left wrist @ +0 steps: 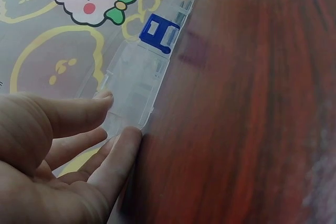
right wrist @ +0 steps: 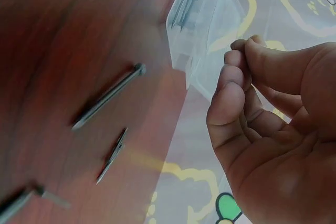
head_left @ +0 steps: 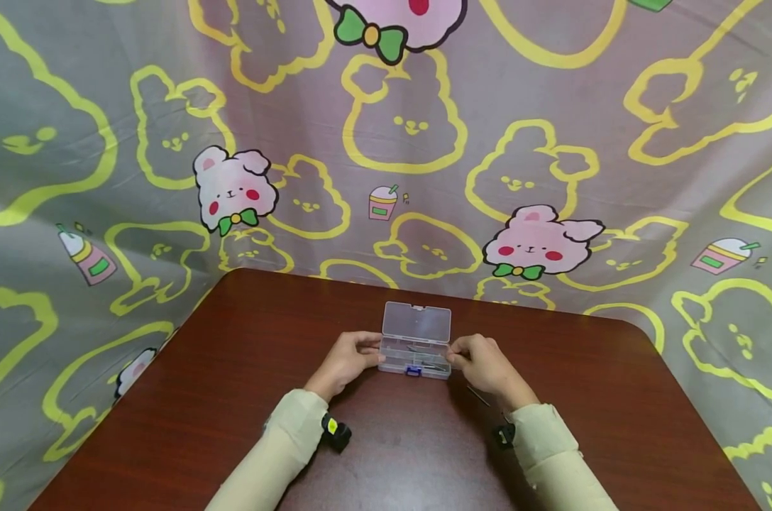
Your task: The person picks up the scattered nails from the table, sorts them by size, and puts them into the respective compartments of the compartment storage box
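A clear plastic box (head_left: 386, 368) with a blue latch (head_left: 414, 370) stands with its lid (head_left: 416, 321) raised. My left hand (head_left: 344, 360) holds its left end, the thumb and fingers at the corner in the left wrist view. Dark metal nails (right wrist: 184, 9) lie in the front compartment, and another thin piece (head_left: 414, 348) shows in the back one. At the box's right end is my right hand (head_left: 484, 365), its fingers curled and thumb tip against the index fingertip (right wrist: 239, 44). No object shows between those fingertips.
On the brown table (head_left: 392, 440), right of the box, lie a longer nail (right wrist: 108, 98), thin shorter metal pieces (right wrist: 112, 156) and another metal piece (right wrist: 16, 205) near the right wrist. A patterned cloth (head_left: 411, 191) hangs behind the table. Black cameras (head_left: 338, 433) sit on both wrists.
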### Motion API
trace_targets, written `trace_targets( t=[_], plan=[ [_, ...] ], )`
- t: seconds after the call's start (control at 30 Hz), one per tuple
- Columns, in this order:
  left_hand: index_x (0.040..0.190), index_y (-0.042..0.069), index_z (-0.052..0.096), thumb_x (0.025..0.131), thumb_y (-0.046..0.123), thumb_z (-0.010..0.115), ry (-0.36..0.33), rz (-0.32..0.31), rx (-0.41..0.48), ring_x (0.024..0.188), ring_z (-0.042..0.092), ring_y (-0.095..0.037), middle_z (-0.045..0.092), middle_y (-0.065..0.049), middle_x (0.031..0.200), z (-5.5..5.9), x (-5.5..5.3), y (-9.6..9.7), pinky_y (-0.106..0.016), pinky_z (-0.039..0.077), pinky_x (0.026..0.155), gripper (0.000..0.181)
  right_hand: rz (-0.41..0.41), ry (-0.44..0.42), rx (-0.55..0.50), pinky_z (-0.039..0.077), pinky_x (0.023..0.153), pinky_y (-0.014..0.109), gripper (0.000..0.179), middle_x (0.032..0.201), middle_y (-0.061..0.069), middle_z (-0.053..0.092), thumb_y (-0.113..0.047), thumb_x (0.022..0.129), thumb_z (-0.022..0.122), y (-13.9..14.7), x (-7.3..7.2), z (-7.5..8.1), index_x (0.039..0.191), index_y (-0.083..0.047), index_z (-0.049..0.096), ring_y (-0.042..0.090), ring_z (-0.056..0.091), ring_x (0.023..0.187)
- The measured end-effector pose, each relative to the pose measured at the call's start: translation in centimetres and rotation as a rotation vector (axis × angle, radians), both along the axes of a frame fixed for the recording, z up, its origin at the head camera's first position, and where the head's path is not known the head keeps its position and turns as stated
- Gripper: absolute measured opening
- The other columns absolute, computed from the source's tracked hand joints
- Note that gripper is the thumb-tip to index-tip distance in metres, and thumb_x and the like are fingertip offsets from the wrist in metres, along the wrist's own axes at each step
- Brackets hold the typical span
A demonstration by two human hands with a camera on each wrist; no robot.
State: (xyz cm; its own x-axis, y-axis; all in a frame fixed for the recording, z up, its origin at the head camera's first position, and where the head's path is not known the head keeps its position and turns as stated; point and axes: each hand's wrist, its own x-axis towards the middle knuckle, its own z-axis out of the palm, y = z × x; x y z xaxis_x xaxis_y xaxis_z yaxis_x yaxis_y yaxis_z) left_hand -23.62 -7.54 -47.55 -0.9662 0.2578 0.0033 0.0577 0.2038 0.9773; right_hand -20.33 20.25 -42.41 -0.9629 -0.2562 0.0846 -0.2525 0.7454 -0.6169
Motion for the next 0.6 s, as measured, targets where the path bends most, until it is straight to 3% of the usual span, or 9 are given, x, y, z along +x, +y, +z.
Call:
trace_targets(
  t=[0.6],
  plan=[
    [0.129,-0.008,0.063,0.087,-0.006,0.074,0.013,0.008,0.011,0.104,0.066,-0.028,0.067,-0.019,0.118,0.3,0.2,0.2,-0.032,0.057,0.081,0.043,-0.013,-0.011,0.045,0.048,0.067,0.033,0.012,0.076,-0.005,0.065,-0.004,0.094,0.069,2.7,1.4,-0.2,0.084,-0.008,0.074,0.013,0.055,0.070]
  ],
)
